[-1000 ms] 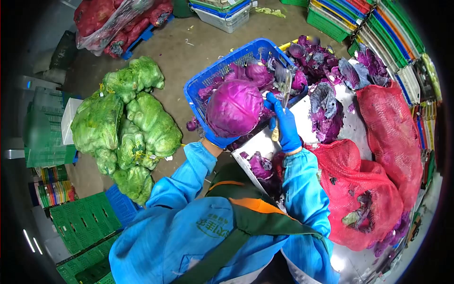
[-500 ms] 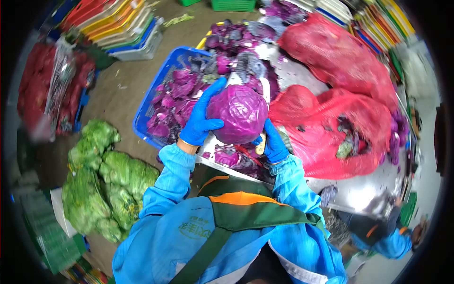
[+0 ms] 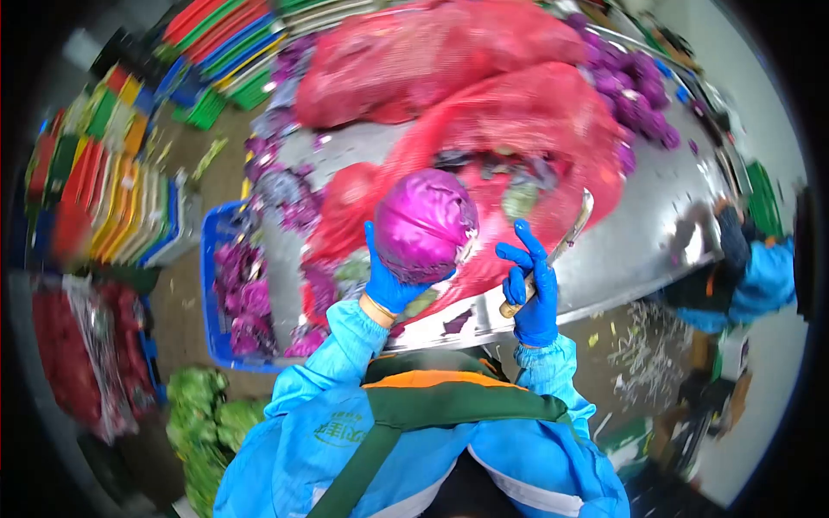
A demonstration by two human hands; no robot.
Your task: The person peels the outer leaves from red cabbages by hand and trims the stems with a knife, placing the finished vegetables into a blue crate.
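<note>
My left hand, in a blue glove, carries a whole purple cabbage from below and from its left side. The head is round and shiny, with its outer leaves off. In my right hand, also gloved in blue, a knife is gripped by its pale handle, its blade angled up to the right. The index finger sticks out, and this hand is apart from the cabbage. Behind both hands lies a red mesh sack, torn open, with cabbages and dark leaves showing in the hole.
A metal table bears another red sack and a heap of purple cabbages. A blue crate of purple trimmings stands at the left. Green leafy vegetables lie lower left. A co-worker in blue is at the right.
My view has turned right, from the crate toward the sacks. The right hand has come away from the cabbage with the knife, while the left still supports the cabbage.
</note>
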